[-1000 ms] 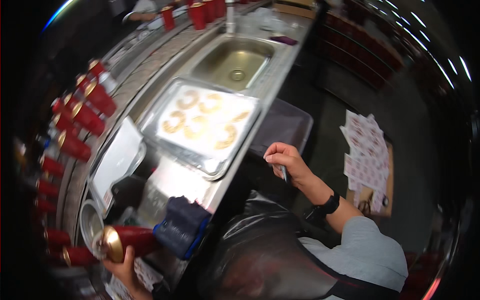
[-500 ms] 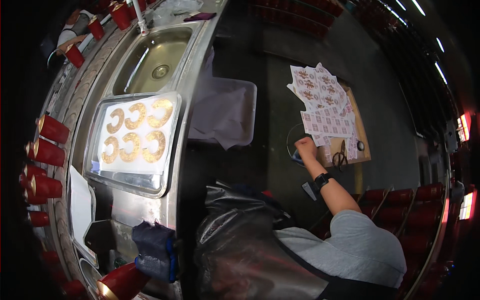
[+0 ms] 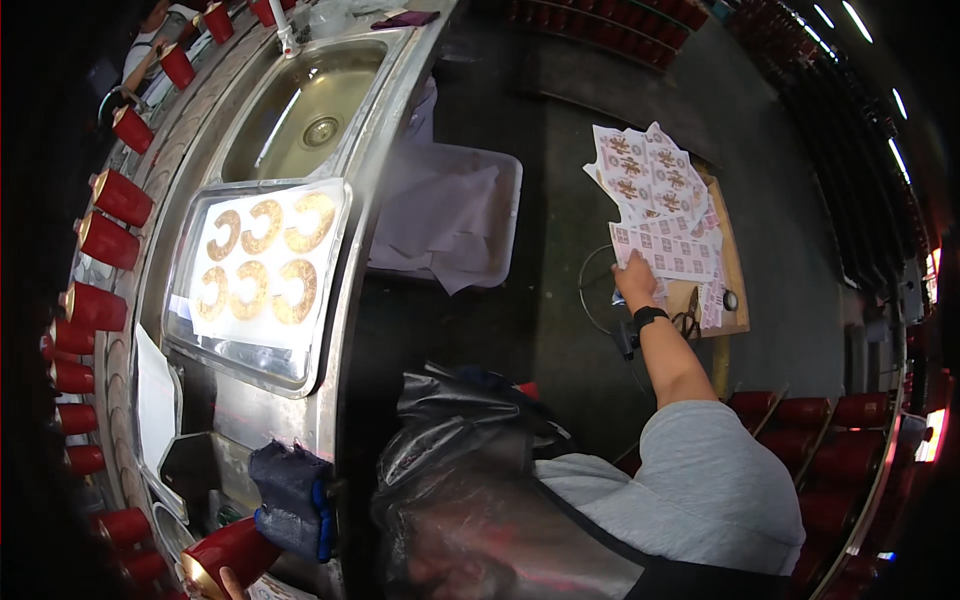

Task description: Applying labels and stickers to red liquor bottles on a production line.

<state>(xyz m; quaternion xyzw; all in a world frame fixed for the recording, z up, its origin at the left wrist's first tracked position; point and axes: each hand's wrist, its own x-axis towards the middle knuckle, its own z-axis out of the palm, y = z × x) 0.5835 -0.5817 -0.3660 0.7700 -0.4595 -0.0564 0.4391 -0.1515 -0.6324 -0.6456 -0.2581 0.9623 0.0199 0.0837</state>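
Observation:
My right hand [image 3: 636, 280], with a dark watch on its wrist, reaches out to the right. Its thumb and fingers are closed at the lower left corner of a white sheet [image 3: 665, 251] printed with rows of small reddish squares. Another sheet [image 3: 645, 170] with larger brown and red designs lies beyond it on the stack. Black scissors [image 3: 688, 322] and a small black tape roll [image 3: 730, 299] rest beside the sheets on a wooden board [image 3: 735, 262]. My left hand does not show. Fingertips at the lower left edge touch a red canister [image 3: 225, 555]; whose they are is unclear.
A metal tray [image 3: 262, 371] on the steel counter bears a white sheet with several gold C-shaped labels. Behind it is a sink [image 3: 330, 85]. A pale bin [image 3: 513, 205] holds white paper. Red canisters [image 3: 108, 240] line the conveyor at left, with another person [image 3: 148, 45] at its far end.
My right hand has moved forward, from beside the board to the printed sheet's corner. The view has shifted slightly. Fingertips have appeared at the near red canister.

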